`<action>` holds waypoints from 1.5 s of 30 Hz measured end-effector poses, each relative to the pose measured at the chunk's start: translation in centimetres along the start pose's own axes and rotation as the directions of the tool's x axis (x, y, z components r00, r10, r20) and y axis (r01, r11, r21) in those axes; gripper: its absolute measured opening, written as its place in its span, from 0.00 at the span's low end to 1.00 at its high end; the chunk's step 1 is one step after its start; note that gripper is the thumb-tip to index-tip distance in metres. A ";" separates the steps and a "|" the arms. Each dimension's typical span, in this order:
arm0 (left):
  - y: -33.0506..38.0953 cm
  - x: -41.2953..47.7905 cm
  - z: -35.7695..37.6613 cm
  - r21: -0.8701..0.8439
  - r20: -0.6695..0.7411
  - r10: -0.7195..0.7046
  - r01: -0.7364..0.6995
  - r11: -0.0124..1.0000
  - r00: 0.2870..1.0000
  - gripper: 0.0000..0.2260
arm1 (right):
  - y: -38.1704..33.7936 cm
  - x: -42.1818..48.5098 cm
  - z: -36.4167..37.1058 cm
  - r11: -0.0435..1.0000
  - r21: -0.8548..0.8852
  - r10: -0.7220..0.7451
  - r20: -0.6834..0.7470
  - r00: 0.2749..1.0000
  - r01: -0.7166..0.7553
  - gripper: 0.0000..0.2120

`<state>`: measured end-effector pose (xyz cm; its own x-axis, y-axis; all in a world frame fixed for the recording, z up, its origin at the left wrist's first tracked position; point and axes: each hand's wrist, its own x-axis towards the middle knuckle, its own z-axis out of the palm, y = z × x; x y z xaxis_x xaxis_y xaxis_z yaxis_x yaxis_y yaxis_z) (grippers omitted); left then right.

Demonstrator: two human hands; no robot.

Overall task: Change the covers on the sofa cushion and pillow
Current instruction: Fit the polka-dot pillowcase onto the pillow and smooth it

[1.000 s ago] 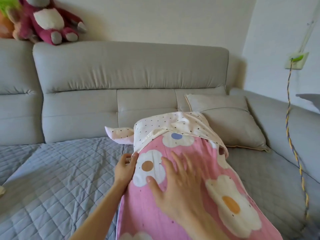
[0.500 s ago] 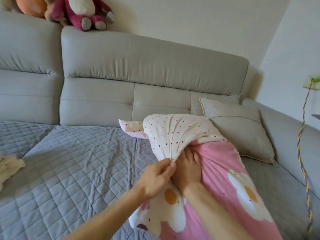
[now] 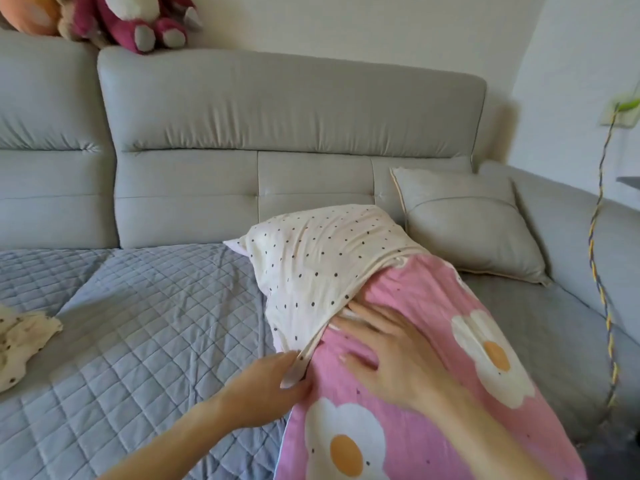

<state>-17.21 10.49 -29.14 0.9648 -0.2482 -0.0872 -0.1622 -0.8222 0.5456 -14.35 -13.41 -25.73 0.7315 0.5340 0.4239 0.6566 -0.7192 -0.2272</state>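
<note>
A long pillow in a pink cover with white daisies (image 3: 433, 358) lies on the sofa seat, reaching from the bottom edge toward the backrest. Its far end is wrapped in a cream cover with black dots (image 3: 322, 261). My left hand (image 3: 266, 393) pinches the hem of the cream cover at the pillow's left side. Lying flat on the pink fabric just below that hem is my right hand (image 3: 388, 348), fingers spread and fingertips at the hem's edge. A grey sofa cushion (image 3: 464, 223) leans in the right corner behind the pillow.
A blue-grey quilted mat (image 3: 138, 323) covers the seat. A crumpled cream dotted cloth (image 3: 20, 344) lies at the left edge. Plush toys (image 3: 131, 19) sit on top of the grey backrest (image 3: 277, 109). A braided cable (image 3: 602, 271) hangs from a wall socket at right.
My right hand has come out from under the cream cover and now lies flat on the pink fabric. My left hand has pulled the hem lower along the pillow.
</note>
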 end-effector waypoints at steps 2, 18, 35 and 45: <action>0.4 0.0 -1.0 0.122 0.024 0.016 -0.019 0.992 1.000 0.12 | 1.6 -0.4 -0.9 0.998 0.022 0.052 -0.114 0.992 -0.050 0.19; 17.5 19.8 -4.0 0.497 -0.101 0.324 -0.234 0.836 0.941 0.19 | 12.0 -4.9 -3.8 0.319 0.650 0.814 0.185 0.551 -0.689 0.42; 25.3 18.9 -4.5 0.191 -0.056 0.382 -0.366 0.911 0.922 0.08 | 6.0 0.4 -2.5 0.884 0.255 0.461 -0.333 0.822 -0.392 0.25; 14.9 12.1 -7.2 0.325 -0.309 0.320 -0.216 0.921 0.896 0.03 | 5.4 3.5 -2.5 0.753 0.136 0.656 -0.243 0.715 -0.644 0.16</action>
<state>-6.44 -1.09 -16.07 0.8764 -0.3269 0.3536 -0.4254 -0.8696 0.2505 -8.71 -16.50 -23.27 0.9089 -0.1977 0.3671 0.0482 -0.8248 -0.5634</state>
